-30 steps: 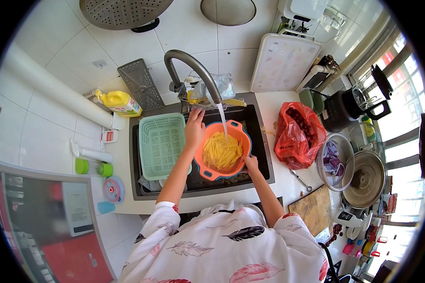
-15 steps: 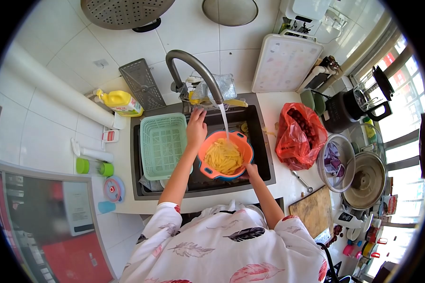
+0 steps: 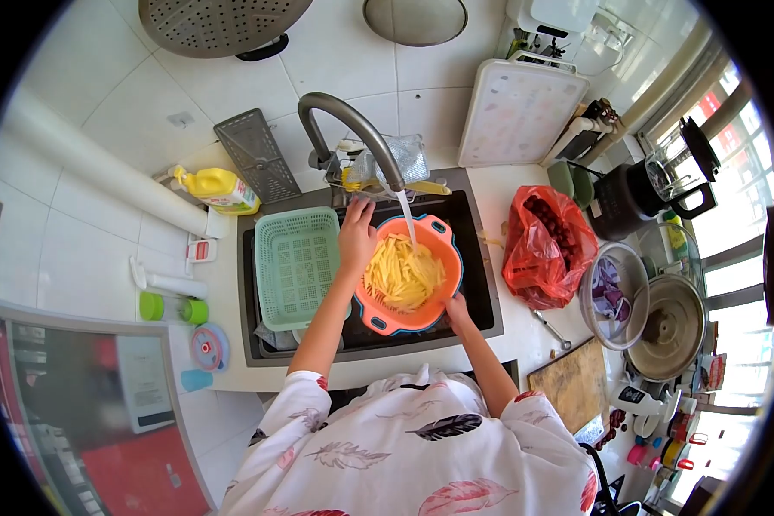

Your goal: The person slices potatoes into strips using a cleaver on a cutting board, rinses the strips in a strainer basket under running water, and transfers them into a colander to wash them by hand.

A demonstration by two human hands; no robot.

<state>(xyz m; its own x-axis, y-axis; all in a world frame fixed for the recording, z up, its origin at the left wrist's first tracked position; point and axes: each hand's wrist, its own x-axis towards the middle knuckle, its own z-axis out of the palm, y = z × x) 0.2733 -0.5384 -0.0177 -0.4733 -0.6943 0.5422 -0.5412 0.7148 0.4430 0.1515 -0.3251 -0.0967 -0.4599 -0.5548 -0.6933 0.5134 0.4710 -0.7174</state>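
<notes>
An orange colander [image 3: 452, 261] nested in a blue bowl sits over the dark sink [image 3: 482, 301], filled with pale yellow potato strips [image 3: 402, 273]. Water from the curved grey faucet [image 3: 353, 105] runs onto the strips. My right hand [image 3: 457, 310] grips the colander and bowl at their lower right edge; its fingers underneath are hidden. My left hand [image 3: 358, 236] is by the sink's back edge, below the faucet's base, with fingers stretched forward. Whether its fingertips touch anything there, I cannot tell. A light green basket [image 3: 271, 271] stands left of my left forearm.
Right of the sink lie a red plastic bag [image 3: 533, 279] of dark red fruit, a peeler-like metal tool [image 3: 552, 330] and a wooden board [image 3: 568, 383]. A clear bowl [image 3: 589, 301] holds purple pieces. A yellow detergent bottle [image 3: 211, 185] stands at back left.
The colander and bowl have tilted and come up slightly, showing more of the inner wall at the upper right. My left hand has barely moved; water still runs.
</notes>
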